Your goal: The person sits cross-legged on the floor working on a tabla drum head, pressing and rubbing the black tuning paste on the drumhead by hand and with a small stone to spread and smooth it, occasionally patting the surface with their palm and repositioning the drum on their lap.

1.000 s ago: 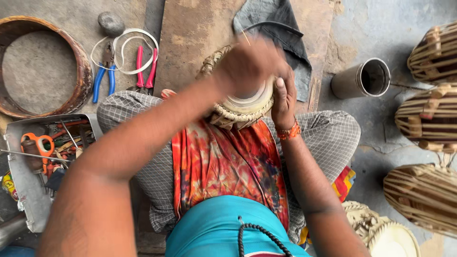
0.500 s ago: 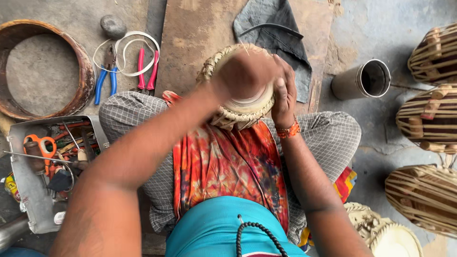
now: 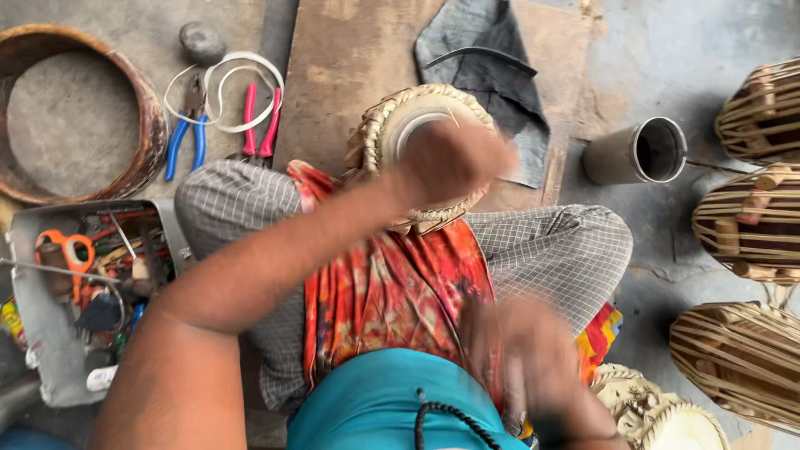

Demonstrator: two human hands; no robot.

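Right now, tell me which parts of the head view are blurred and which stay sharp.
Head view: the right hand is smeared by motion blur, low in the frame; the left hand over the drum is softly blurred too. The pliers, tool tray and metal cup are sharp. Light is even and diffuse, no glare.

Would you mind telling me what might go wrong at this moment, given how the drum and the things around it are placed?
1. Only the left hand rests on the drum head; the right hand is blurred and away from it, so the drum, propped in the lap, may roll or tip.
2. The open metal cylinder lies near the knee and could be knocked.
3. Pliers and the tool tray sit beside the left leg, a snag hazard.
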